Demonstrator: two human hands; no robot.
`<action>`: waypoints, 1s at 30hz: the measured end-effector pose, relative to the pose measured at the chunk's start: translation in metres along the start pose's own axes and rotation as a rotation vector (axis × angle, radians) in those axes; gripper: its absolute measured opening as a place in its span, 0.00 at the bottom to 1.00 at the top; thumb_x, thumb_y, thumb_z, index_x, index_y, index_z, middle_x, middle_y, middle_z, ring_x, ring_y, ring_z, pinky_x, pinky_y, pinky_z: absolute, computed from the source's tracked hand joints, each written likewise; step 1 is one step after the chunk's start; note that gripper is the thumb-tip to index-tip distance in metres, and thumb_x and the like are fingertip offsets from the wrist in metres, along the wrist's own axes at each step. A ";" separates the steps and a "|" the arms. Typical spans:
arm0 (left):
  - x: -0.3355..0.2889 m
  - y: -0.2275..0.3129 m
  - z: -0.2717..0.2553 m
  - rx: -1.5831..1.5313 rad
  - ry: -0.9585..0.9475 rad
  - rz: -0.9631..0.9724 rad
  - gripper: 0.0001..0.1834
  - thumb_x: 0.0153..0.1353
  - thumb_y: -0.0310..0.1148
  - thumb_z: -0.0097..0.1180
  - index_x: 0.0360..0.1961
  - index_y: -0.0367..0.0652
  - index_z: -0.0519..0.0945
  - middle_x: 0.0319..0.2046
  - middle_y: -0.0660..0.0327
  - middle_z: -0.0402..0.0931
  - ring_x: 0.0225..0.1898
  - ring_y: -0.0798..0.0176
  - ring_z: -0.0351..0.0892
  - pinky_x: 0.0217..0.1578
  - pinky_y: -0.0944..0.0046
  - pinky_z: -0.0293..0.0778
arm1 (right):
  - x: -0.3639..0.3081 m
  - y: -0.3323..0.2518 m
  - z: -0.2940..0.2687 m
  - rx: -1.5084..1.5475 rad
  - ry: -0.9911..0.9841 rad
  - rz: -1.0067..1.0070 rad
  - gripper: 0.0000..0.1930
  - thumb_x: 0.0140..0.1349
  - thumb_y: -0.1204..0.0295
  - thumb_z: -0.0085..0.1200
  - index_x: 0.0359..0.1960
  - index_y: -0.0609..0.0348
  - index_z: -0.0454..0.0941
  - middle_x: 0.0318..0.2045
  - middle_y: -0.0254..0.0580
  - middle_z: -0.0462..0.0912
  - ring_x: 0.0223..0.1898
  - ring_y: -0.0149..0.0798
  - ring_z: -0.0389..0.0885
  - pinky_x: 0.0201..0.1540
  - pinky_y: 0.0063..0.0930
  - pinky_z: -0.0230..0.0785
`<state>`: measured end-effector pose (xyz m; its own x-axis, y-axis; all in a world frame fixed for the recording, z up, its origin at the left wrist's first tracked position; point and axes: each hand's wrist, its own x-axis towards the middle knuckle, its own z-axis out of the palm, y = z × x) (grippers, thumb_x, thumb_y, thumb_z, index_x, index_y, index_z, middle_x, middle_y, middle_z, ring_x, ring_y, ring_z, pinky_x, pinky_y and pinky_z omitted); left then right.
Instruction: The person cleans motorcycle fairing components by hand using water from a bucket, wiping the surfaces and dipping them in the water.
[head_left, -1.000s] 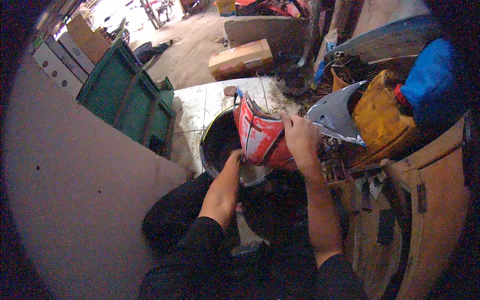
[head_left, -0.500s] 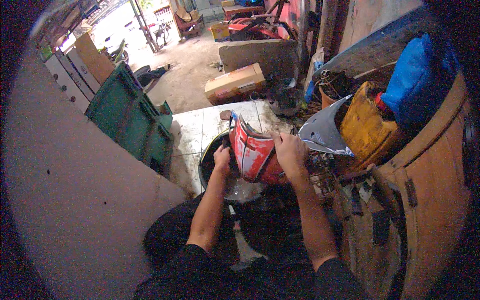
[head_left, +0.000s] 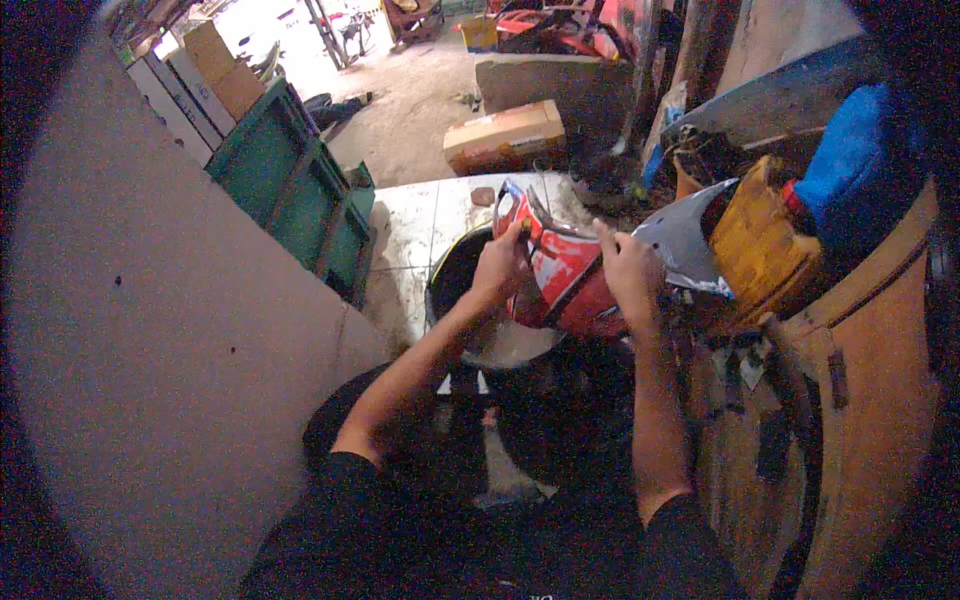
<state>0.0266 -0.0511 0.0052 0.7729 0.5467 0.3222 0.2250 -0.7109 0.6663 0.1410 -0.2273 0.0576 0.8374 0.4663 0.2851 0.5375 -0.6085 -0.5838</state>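
A red motorcycle fairing panel, its paint worn to pale patches, is held tilted over a dark bucket with a yellowish rim line. Cloudy water shows in the bucket's near part. My right hand grips the panel's right part, thumb side along its upper edge. My left hand is closed against the panel's left part; a small dark bit shows at its fingertips, too unclear to name. Right of my right hand rests a grey fairing panel with a pointed end.
A yellow jerrycan and a blue sack stand at the right, beside a wooden panel. On the left are a wall and a green cabinet. A cardboard box lies beyond the white tiles.
My left hand has moved from over the bucket up and right onto the panel's left part. My right hand still holds the panel. The whole view has shifted slightly.
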 end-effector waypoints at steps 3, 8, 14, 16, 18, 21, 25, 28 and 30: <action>-0.003 -0.002 -0.016 -0.035 -0.049 0.008 0.15 0.60 0.32 0.49 0.49 0.48 0.72 0.29 0.41 0.77 0.32 0.36 0.78 0.30 0.45 0.71 | 0.004 0.006 -0.006 0.064 -0.013 0.022 0.32 0.63 0.42 0.39 0.27 0.61 0.79 0.27 0.61 0.79 0.33 0.64 0.77 0.35 0.51 0.68; -0.023 0.010 -0.052 -0.047 0.034 0.150 0.16 0.63 0.38 0.51 0.50 0.46 0.75 0.29 0.43 0.78 0.32 0.39 0.79 0.30 0.48 0.73 | 0.003 -0.001 -0.013 0.169 -0.124 0.121 0.36 0.61 0.37 0.36 0.34 0.62 0.81 0.31 0.61 0.80 0.39 0.63 0.78 0.42 0.49 0.68; -0.064 0.008 -0.060 0.050 -0.060 0.045 0.16 0.63 0.35 0.49 0.49 0.40 0.75 0.45 0.42 0.75 0.46 0.42 0.77 0.46 0.52 0.73 | 0.014 0.038 0.042 0.156 -0.272 0.057 0.37 0.62 0.39 0.35 0.34 0.66 0.81 0.33 0.65 0.80 0.41 0.64 0.78 0.46 0.48 0.67; -0.079 0.010 -0.059 0.125 -0.168 0.052 0.19 0.64 0.34 0.48 0.54 0.37 0.69 0.54 0.41 0.66 0.54 0.42 0.69 0.50 0.53 0.71 | 0.022 0.061 0.069 0.107 -0.335 0.063 0.37 0.62 0.40 0.34 0.33 0.67 0.81 0.34 0.67 0.79 0.42 0.64 0.78 0.48 0.47 0.66; -0.091 0.019 -0.065 0.227 -0.347 -0.025 0.26 0.64 0.32 0.45 0.61 0.34 0.59 0.62 0.40 0.56 0.60 0.39 0.62 0.53 0.52 0.70 | 0.015 0.051 0.069 0.070 -0.394 0.085 0.38 0.62 0.40 0.34 0.33 0.68 0.81 0.34 0.67 0.79 0.43 0.64 0.78 0.48 0.47 0.66; -0.110 0.000 -0.059 0.393 -0.339 0.109 0.27 0.64 0.33 0.43 0.63 0.36 0.57 0.62 0.38 0.56 0.60 0.37 0.62 0.53 0.50 0.69 | 0.006 0.036 0.072 0.011 -0.335 -0.055 0.38 0.62 0.40 0.33 0.32 0.68 0.81 0.34 0.68 0.79 0.43 0.64 0.78 0.48 0.47 0.66; -0.114 0.001 -0.049 0.491 -0.329 0.064 0.30 0.65 0.39 0.42 0.64 0.34 0.55 0.62 0.37 0.55 0.65 0.40 0.56 0.57 0.50 0.65 | 0.013 0.031 0.075 -0.016 -0.403 0.050 0.38 0.62 0.39 0.32 0.31 0.66 0.81 0.33 0.64 0.80 0.42 0.63 0.78 0.49 0.50 0.66; -0.122 0.007 -0.033 0.523 -0.236 0.040 0.36 0.64 0.48 0.43 0.65 0.34 0.54 0.64 0.40 0.54 0.66 0.42 0.53 0.61 0.48 0.58 | 0.009 0.019 0.070 -0.068 -0.390 0.004 0.36 0.64 0.39 0.30 0.36 0.61 0.81 0.37 0.61 0.80 0.44 0.62 0.77 0.49 0.50 0.66; -0.129 0.014 -0.023 0.557 -0.175 0.130 0.39 0.62 0.52 0.45 0.66 0.36 0.55 0.66 0.45 0.52 0.67 0.44 0.51 0.62 0.46 0.54 | 0.007 0.017 0.069 -0.060 -0.419 0.007 0.36 0.64 0.39 0.29 0.38 0.60 0.81 0.39 0.61 0.80 0.45 0.62 0.77 0.50 0.50 0.66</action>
<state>-0.0838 -0.1214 -0.0120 0.8906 0.3925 0.2299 0.3629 -0.9178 0.1609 0.1488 -0.1907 -0.0027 0.7351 0.6754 -0.0593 0.5474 -0.6429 -0.5357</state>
